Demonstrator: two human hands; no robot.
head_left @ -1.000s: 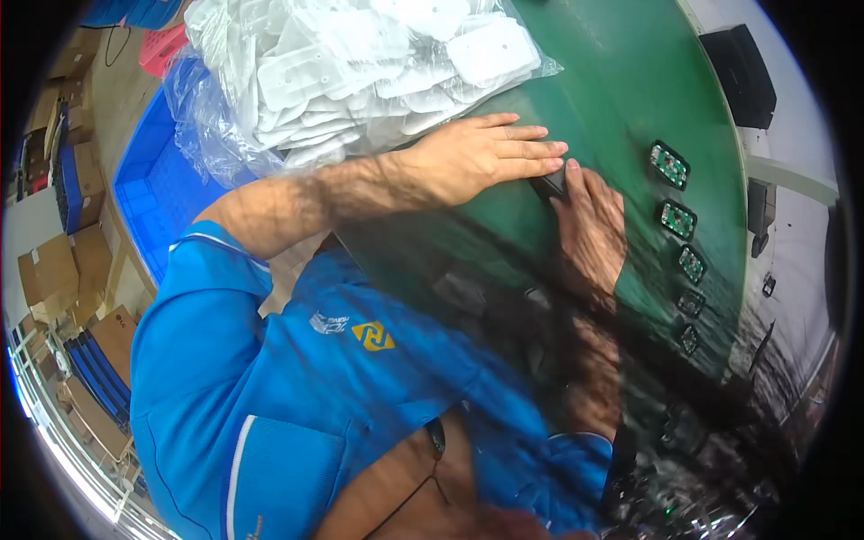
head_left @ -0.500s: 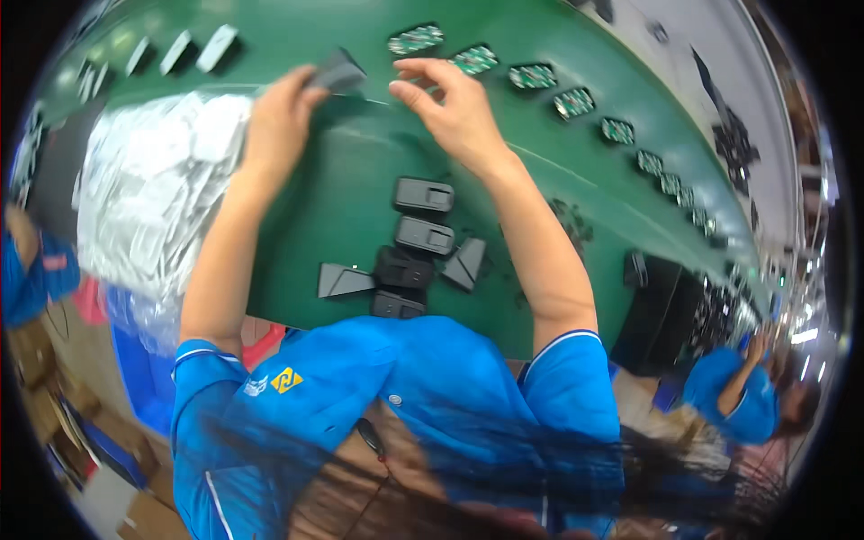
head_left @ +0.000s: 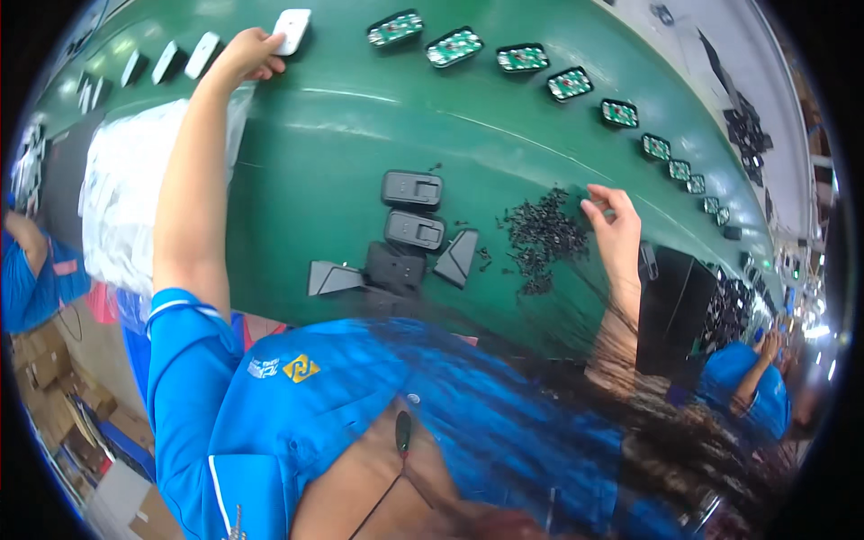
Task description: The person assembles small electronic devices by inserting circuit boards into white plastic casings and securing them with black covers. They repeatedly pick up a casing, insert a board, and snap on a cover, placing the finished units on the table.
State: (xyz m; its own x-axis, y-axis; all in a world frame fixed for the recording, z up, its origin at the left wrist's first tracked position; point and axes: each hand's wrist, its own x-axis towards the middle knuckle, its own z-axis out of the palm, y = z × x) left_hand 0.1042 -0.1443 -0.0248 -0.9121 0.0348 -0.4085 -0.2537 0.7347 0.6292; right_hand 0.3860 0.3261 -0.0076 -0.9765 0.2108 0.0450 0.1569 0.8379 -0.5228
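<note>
At the far left of the bench, my left hand (head_left: 247,56) grips a white-faced rounded case (head_left: 292,31) by its near edge. This case is at the right end of a row of similar white cases (head_left: 204,54). My right hand (head_left: 614,229) hovers at the right edge of a pile of small black parts (head_left: 544,234), perhaps screws. Its thumb and forefinger are bent, with a small gap between their tips. Between my arms lie two grey cases (head_left: 412,189) with recessed backs. Nearer me are a black block (head_left: 394,268) and two grey wedge-shaped pieces (head_left: 457,258), one on each side.
Open black cases with green circuit boards (head_left: 454,45) curve along the far side towards the right. White plastic-wrapped pieces (head_left: 130,193) are heaped on the left. A black box (head_left: 670,301) stands at the right edge. Co-workers in blue (head_left: 747,382) are at both sides.
My left hand has carried the case farther away, and its white face now shows. My right hand has come back from the circuit boards to the pile of black parts.
</note>
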